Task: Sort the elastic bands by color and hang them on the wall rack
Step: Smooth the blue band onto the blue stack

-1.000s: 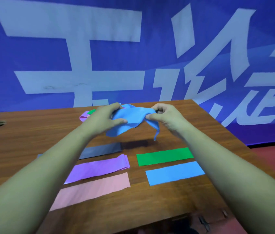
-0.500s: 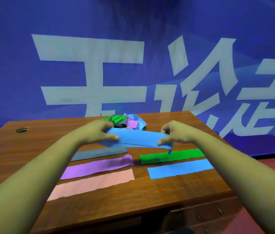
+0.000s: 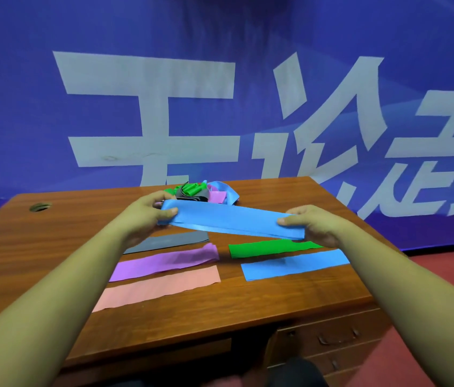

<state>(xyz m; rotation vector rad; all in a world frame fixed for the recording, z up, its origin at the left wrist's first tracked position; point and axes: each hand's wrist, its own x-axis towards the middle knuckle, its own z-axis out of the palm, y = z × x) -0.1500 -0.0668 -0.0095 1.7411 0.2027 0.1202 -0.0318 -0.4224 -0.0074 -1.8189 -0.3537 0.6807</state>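
A light blue band was stretched flat and almost level above the desk, pinched at one end by the left hand and at the other end by the right hand. Under it five bands lay flat on the wood, each apart from the others: a grey band, a purple band and a pink band on the left, a green band and a second blue band on the right. A tangled pile of bands lay at the far edge.

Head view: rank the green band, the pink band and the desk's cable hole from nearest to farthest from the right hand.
From the right hand:
1. green band, lying just below that hand.
2. pink band, toward the front left.
3. cable hole, far left corner.
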